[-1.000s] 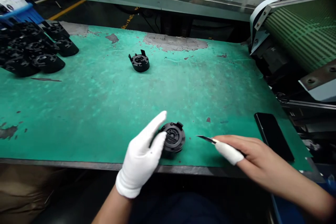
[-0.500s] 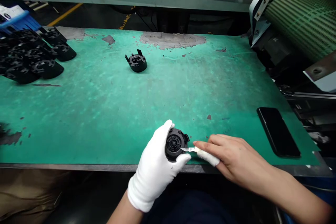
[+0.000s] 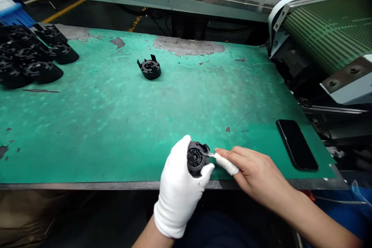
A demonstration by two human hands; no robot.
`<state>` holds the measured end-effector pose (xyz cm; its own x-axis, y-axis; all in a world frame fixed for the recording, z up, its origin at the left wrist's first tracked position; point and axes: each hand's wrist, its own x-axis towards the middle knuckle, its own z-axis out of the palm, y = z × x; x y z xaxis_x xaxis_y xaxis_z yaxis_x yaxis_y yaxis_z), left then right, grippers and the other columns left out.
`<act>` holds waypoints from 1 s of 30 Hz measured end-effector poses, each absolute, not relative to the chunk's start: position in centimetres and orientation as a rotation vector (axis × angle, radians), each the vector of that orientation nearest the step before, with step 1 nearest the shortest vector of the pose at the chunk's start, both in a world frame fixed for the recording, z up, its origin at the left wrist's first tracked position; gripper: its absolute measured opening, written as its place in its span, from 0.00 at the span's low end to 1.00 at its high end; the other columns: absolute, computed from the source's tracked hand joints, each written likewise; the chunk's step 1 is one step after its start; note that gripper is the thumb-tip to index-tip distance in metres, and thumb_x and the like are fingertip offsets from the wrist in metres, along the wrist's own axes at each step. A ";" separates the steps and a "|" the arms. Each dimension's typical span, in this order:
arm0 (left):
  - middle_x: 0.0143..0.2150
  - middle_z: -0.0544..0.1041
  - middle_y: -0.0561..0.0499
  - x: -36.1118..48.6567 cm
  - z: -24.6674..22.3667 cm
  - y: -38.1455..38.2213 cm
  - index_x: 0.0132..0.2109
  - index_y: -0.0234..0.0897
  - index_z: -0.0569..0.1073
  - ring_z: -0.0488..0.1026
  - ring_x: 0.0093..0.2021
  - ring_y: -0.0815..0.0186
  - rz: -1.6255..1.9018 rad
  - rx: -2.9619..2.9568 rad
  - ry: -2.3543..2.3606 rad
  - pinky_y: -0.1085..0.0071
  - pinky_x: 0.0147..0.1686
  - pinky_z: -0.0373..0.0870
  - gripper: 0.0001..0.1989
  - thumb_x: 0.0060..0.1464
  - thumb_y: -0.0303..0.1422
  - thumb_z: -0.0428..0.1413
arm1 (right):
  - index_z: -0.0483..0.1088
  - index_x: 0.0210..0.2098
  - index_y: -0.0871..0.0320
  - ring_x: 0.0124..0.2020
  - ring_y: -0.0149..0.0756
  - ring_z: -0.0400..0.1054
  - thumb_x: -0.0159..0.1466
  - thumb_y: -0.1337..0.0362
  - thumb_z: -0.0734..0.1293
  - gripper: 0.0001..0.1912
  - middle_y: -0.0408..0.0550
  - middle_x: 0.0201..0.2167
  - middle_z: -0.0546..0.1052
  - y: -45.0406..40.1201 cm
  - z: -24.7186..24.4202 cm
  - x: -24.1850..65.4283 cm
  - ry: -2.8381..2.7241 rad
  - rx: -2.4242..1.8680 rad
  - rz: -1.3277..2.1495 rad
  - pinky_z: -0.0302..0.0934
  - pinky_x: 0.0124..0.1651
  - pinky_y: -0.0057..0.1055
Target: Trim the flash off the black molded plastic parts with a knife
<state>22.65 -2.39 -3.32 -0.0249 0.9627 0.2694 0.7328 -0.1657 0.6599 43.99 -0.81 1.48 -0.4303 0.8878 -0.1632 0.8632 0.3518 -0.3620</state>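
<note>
My left hand point(image 3: 181, 186), in a white glove, is wrapped round a round black plastic part point(image 3: 195, 158) near the table's front edge. The part's ringed face points up. From the right, my right hand point(image 3: 252, 166) pinches a small blade point(image 3: 211, 154), whose tip lies against the upper right of the part's face. White wrapping point(image 3: 226, 164) covers the thumb of this otherwise bare hand. Farther back, a similar black part point(image 3: 150, 68) with upright prongs stands by itself on the green table mat point(image 3: 116, 124).
Several black parts point(image 3: 43, 70) are crowded at the far left beside a blue container point(image 3: 17, 13). A black phone point(image 3: 297, 144) lies on the right. Beyond it, a green conveyor belt point(image 3: 331, 27) rises above the table's right edge.
The blade's tip has moved up along the face of the held part, from its lower right to its upper right. My left hand is slightly farther right, and the view has shifted.
</note>
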 end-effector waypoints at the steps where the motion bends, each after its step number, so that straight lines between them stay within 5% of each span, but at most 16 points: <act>1: 0.61 0.72 0.39 22.6 -3.3 -2.4 0.67 0.35 0.59 0.72 0.61 0.53 1.003 1.937 1.775 0.55 0.62 0.71 0.39 0.55 0.42 0.64 | 0.67 0.63 0.48 0.37 0.41 0.70 0.70 0.69 0.57 0.24 0.47 0.37 0.74 -0.8 1.5 44.0 -2.527 -1.638 0.641 0.62 0.37 0.36; 8: 0.59 0.73 0.36 23.4 -3.3 -2.5 0.66 0.33 0.60 0.73 0.60 0.49 1.065 1.923 1.834 0.51 0.59 0.74 0.37 0.55 0.44 0.63 | 0.68 0.63 0.48 0.35 0.41 0.70 0.72 0.66 0.59 0.22 0.47 0.35 0.73 -1.0 1.5 43.1 -2.520 -1.757 0.457 0.59 0.33 0.35; 20: 0.59 0.73 0.36 23.6 -3.7 -2.5 0.66 0.35 0.60 0.73 0.60 0.48 1.107 1.907 1.821 0.49 0.58 0.74 0.38 0.55 0.43 0.64 | 0.68 0.63 0.47 0.38 0.41 0.72 0.72 0.66 0.58 0.22 0.47 0.38 0.75 -1.0 1.5 43.2 -2.462 -1.670 0.666 0.65 0.40 0.38; 30: 0.57 0.74 0.36 23.8 -3.6 -2.5 0.65 0.34 0.61 0.74 0.58 0.48 1.118 1.915 1.840 0.50 0.57 0.75 0.38 0.54 0.44 0.64 | 0.68 0.62 0.48 0.34 0.40 0.69 0.70 0.68 0.60 0.23 0.46 0.35 0.73 -1.4 1.7 42.6 -2.558 -1.721 0.391 0.59 0.34 0.36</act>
<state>23.76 -2.54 -3.62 -0.0977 0.9343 0.3428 0.7348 -0.1646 0.6580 42.60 -1.39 1.71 -0.3863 0.9156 -0.1117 0.9072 0.3552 -0.2254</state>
